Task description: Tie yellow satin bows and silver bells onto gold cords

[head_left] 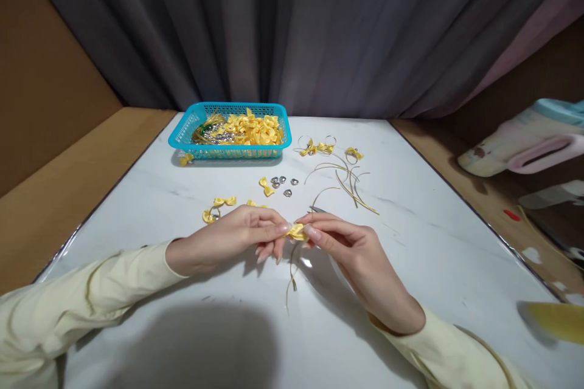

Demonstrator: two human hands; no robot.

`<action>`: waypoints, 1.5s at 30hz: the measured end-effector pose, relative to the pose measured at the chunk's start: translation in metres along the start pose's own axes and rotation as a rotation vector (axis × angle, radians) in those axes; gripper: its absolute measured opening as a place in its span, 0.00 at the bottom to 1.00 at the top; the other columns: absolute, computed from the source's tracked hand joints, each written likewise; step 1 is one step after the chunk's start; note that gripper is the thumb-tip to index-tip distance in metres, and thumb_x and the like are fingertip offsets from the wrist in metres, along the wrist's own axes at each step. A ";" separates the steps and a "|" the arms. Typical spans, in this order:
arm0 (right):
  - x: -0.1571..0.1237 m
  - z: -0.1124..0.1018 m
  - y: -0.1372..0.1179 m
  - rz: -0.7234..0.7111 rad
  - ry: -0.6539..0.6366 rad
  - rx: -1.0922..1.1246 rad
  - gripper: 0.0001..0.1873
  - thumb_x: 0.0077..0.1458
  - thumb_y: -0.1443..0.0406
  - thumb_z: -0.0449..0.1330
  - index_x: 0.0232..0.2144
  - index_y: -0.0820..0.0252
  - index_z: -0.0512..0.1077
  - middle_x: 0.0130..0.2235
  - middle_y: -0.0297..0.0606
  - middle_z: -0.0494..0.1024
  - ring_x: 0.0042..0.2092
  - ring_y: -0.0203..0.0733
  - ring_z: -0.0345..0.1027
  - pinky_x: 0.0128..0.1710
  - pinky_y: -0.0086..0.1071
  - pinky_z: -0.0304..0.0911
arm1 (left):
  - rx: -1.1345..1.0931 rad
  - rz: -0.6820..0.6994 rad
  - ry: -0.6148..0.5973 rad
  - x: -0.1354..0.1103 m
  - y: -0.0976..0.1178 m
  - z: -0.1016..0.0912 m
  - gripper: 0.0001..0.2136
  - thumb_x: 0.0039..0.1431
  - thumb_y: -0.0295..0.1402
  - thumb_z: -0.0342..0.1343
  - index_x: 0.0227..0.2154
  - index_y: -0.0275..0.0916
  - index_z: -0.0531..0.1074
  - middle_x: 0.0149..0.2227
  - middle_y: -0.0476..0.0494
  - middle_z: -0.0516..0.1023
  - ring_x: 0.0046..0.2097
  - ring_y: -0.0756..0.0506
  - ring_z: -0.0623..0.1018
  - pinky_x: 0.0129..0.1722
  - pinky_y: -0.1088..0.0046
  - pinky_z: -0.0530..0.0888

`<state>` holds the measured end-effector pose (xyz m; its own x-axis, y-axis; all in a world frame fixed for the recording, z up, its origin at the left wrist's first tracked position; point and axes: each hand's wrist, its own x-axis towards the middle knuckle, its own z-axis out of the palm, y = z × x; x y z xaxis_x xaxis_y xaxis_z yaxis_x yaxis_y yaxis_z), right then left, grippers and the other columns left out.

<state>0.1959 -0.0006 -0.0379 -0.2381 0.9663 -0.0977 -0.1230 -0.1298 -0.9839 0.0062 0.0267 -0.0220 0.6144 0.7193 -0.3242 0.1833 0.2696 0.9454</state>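
Note:
Over the middle of the white table, my left hand and my right hand meet at a small yellow ribbon bow. Both pinch it between the fingertips. A thin gold cord hangs from the bow down to the tabletop. A small metal tip shows just above my right fingers. Both sleeves are pale yellow.
A turquoise basket at the back holds yellow bows, gold cords and silver pieces. Loose bows, silver charms and gold cords lie between basket and hands. A pink and blue object lies off the table's right edge.

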 end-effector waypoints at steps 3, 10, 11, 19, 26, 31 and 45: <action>0.003 -0.006 0.000 0.031 0.052 -0.052 0.06 0.49 0.62 0.63 0.28 0.59 0.77 0.33 0.38 0.77 0.29 0.34 0.68 0.33 0.31 0.66 | -0.210 -0.093 -0.035 0.004 -0.010 0.000 0.13 0.59 0.36 0.51 0.23 0.34 0.69 0.21 0.51 0.68 0.22 0.55 0.61 0.23 0.79 0.58; 0.005 -0.015 -0.009 0.136 0.044 -0.226 0.11 0.48 0.60 0.63 0.29 0.62 0.77 0.20 0.35 0.74 0.21 0.33 0.64 0.23 0.29 0.62 | -0.323 -0.086 0.019 0.014 -0.047 0.010 0.11 0.56 0.37 0.56 0.25 0.33 0.69 0.24 0.49 0.72 0.23 0.55 0.64 0.23 0.78 0.59; 0.005 -0.015 -0.010 0.165 0.020 -0.233 0.11 0.47 0.60 0.63 0.31 0.62 0.76 0.19 0.35 0.74 0.20 0.33 0.63 0.22 0.28 0.62 | -0.334 -0.066 0.023 0.015 -0.049 0.010 0.10 0.56 0.36 0.56 0.28 0.33 0.70 0.25 0.48 0.73 0.24 0.54 0.65 0.24 0.78 0.59; 0.002 -0.021 -0.005 0.092 -0.108 -0.610 0.10 0.51 0.63 0.58 0.29 0.62 0.77 0.21 0.36 0.75 0.21 0.33 0.59 0.20 0.27 0.54 | -0.304 0.036 0.033 0.016 -0.050 0.005 0.11 0.56 0.36 0.55 0.28 0.32 0.73 0.26 0.46 0.71 0.25 0.53 0.63 0.26 0.75 0.61; -0.001 -0.016 0.001 -0.072 -0.178 -0.805 0.13 0.54 0.67 0.52 0.26 0.61 0.77 0.21 0.35 0.72 0.23 0.34 0.57 0.22 0.28 0.53 | -0.305 0.013 0.061 0.016 -0.048 0.005 0.11 0.56 0.35 0.55 0.27 0.32 0.75 0.21 0.50 0.66 0.24 0.53 0.61 0.28 0.75 0.63; -0.002 -0.013 0.003 -0.112 -0.164 -0.862 0.15 0.54 0.67 0.50 0.23 0.61 0.75 0.18 0.32 0.66 0.20 0.32 0.51 0.20 0.27 0.50 | -0.300 -0.018 0.094 0.017 -0.048 0.004 0.10 0.55 0.36 0.56 0.26 0.33 0.75 0.21 0.50 0.67 0.24 0.54 0.60 0.26 0.77 0.61; -0.004 -0.009 0.008 -0.063 -0.193 -0.812 0.15 0.55 0.68 0.48 0.24 0.63 0.72 0.18 0.31 0.63 0.21 0.31 0.50 0.20 0.26 0.48 | -0.297 -0.067 0.114 0.016 -0.049 0.004 0.09 0.55 0.36 0.56 0.27 0.34 0.74 0.27 0.46 0.72 0.29 0.52 0.67 0.26 0.77 0.60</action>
<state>0.2047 -0.0038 -0.0469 -0.4235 0.9019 -0.0846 0.5736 0.1947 -0.7957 0.0096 0.0225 -0.0735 0.5154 0.7565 -0.4026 -0.0219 0.4813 0.8763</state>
